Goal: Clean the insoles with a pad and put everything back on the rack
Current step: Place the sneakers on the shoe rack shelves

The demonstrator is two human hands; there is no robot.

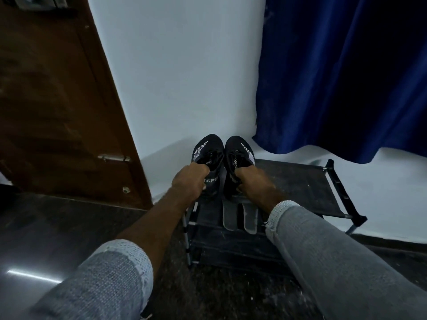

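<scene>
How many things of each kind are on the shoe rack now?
Black sport shoes: 2, left shoe and right shoe
Grey insoles: 2, left insole and right insole
Total: 4

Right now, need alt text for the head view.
Left hand and right hand each grip a black sneaker, left sneaker and right sneaker, at the shoe rack. Two grey insoles lie on the rack below.

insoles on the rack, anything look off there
Yes: both grey insoles lie loose on the rack's top shelf, outside the black sneakers. The left hand and right hand each grip a sneaker just behind them. No pad shows.
</scene>
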